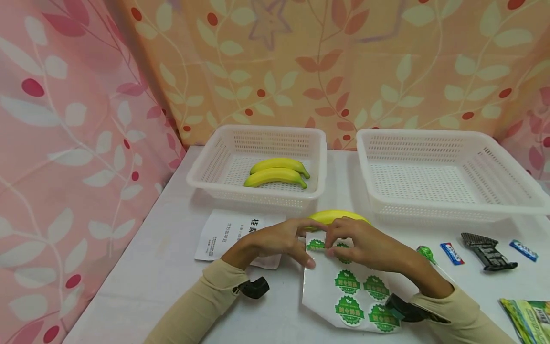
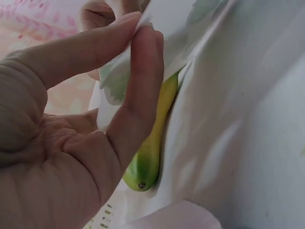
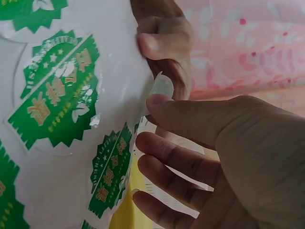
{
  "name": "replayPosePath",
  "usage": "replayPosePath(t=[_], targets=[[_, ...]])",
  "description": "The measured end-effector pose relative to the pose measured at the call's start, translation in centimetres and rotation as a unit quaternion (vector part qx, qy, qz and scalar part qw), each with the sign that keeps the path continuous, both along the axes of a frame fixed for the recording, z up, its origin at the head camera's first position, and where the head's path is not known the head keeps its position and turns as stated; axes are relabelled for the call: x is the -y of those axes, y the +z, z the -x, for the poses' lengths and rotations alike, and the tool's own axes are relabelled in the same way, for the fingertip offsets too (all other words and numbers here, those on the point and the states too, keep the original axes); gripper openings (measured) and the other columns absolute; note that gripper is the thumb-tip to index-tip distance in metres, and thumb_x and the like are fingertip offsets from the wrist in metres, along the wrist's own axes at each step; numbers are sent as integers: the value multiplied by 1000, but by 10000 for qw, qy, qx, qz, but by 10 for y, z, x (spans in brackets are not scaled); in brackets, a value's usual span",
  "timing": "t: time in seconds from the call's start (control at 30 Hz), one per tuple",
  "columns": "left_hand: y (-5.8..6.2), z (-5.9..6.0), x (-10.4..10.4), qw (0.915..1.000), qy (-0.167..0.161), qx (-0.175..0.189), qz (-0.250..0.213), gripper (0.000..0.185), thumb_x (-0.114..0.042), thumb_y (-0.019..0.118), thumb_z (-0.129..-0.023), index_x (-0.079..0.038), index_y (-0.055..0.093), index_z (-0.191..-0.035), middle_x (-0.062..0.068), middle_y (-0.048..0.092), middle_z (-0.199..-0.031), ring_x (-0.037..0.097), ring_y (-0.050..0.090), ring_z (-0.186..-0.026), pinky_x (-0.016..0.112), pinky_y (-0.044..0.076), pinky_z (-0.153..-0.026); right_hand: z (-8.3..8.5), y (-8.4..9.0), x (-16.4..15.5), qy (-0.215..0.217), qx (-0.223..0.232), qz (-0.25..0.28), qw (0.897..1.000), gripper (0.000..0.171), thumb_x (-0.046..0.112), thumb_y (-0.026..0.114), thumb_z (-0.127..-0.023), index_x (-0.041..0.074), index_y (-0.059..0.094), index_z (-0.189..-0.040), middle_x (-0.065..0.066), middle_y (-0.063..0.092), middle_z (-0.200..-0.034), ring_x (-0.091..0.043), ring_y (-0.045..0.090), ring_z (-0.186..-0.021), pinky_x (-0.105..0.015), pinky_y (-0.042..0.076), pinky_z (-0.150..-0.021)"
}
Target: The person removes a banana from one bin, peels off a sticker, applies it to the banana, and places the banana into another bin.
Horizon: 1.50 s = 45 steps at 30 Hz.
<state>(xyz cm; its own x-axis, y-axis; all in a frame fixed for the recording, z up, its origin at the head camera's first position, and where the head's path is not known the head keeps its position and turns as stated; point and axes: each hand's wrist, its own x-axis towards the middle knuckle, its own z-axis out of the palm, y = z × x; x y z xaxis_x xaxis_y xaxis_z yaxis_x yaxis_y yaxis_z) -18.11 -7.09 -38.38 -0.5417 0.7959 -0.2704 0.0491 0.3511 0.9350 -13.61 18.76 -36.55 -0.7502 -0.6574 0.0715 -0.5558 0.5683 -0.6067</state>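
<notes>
A white sheet of round green stickers [image 1: 320, 291] slants between the two hands, its top edge raised. My left hand [image 1: 279, 237] pinches the sheet's edge between thumb and forefinger, which shows closely in the left wrist view. My right hand [image 1: 365, 246] pinches a small, curled, pale piece [image 3: 163, 86] at the sheet's edge, thumb on top, other fingers loosely bent. That piece looks like a lifted sticker edge. Just behind the sheet lies a yellow banana [image 1: 339, 215], partly covered by the hands; its green end [image 2: 143, 171] shows under the left fingers.
Two more bananas [image 1: 277, 177] lie in the left white basket [image 1: 258, 195]. A second white basket [image 1: 451, 208] stands at right. A white pouch [image 1: 219, 234] is beside the left hand. Rightward are a lollipop [image 1: 426, 253], small wrapped sweets [image 1: 452, 253], a black packet [image 1: 490, 252] and a green-yellow bag [image 1: 530, 317].
</notes>
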Motion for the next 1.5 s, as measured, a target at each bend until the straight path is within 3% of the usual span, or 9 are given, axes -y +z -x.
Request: replayPosePath(t=[0.23,0.33,0.53,0.63,0.77,0.93,1.07,1.27,1.5], targets=[[1,-3,-3,9972,-35,-609,424,73,-15,93,-79,-19,62,-146,-4,61,-135,12,59,-104,26,51,-89,2,7,-5,-277,-316,-62,9991,12,17,79,-96,28,77,-100,18,68,-104,-10,62,-104,-39,56,-96],[6,-7,-3,9938,-91,-843,719,67,-23,89,-86,-15,61,-146,-2,63,-131,14,64,-98,27,53,-87,2,12,-10,-572,-547,-133,9968,11,15,79,-96,26,77,-99,14,68,-105,-14,63,-102,-42,59,-93],[23,-17,1,9774,-338,-1543,1406,57,-47,75,-98,-23,62,-148,-5,67,-131,11,69,-91,29,52,-90,2,20,-17,-937,-882,-65,9917,15,11,81,-94,24,76,-99,11,70,-105,-16,65,-99,-44,61,-89],[33,-20,3,9709,-181,-1886,1464,51,-53,68,-101,-24,67,-143,-8,69,-125,7,65,-99,29,50,-94,1,20,-19,-869,-1290,93,9878,19,9,83,-92,24,75,-99,12,69,-103,-12,65,-96,-39,61,-84],[39,-22,2,9715,290,-2024,1203,46,-57,58,-105,-22,77,-129,-9,72,-122,7,63,-106,30,51,-94,1,19,-20,-624,-1862,339,9799,24,5,85,-88,24,74,-98,14,69,-102,-7,64,-94,-33,61,-81],[34,-20,-6,9866,846,-1283,549,55,-57,51,-108,-13,81,-115,-3,79,-110,17,74,-98,38,57,-88,-2,16,-15,-366,-2150,489,9747,29,0,88,-83,23,77,-96,14,69,-103,-6,64,-96,-31,63,-81],[25,-15,-11,9878,1328,-764,277,53,-53,52,-109,-7,79,-113,-4,79,-98,18,75,-89,42,57,-82,-4,13,-11,-290,-2262,408,9728,32,0,91,-79,24,78,-95,13,68,-103,-6,64,-96,-31,64,-81],[17,-12,-10,9790,1768,-992,217,21,-31,68,-104,-14,79,-104,-3,76,-94,16,71,-85,35,54,-77,-4,12,-8,-275,-1909,193,9810,26,7,91,-83,24,79,-99,12,69,-104,-8,66,-97,-33,63,-84],[12,-15,-13,9679,1888,-1660,2,14,-30,71,-103,-20,81,-103,-6,75,-95,15,69,-83,31,53,-73,-1,16,-11,-1209,-705,133,9901,22,22,79,-98,12,75,-118,8,67,-101,-11,63,-91,-25,59,-74]])
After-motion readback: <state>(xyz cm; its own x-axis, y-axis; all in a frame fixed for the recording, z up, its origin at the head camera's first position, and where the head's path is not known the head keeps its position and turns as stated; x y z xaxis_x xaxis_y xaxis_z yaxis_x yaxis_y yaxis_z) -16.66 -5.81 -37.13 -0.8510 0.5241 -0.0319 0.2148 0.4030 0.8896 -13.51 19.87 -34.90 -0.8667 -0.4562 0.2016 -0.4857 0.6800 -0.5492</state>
